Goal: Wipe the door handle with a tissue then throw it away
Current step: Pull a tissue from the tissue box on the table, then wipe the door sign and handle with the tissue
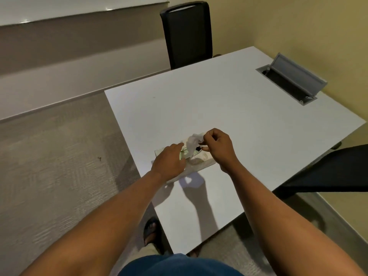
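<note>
A flat tissue box (201, 163) lies on the white table (229, 108), near its left edge. A white tissue (192, 143) sticks up out of the slot in the box. My right hand (217, 148) pinches the top of that tissue between thumb and fingers. My left hand (169, 162) rests flat on the left part of the box, fingers apart. No door handle or bin is in view.
A black chair (187, 34) stands at the table's far end. Another dark chair (330, 172) sits at the right side. An open grey cable hatch (290, 80) is set in the far right of the tabletop. Beige floor (59, 166) lies to the left.
</note>
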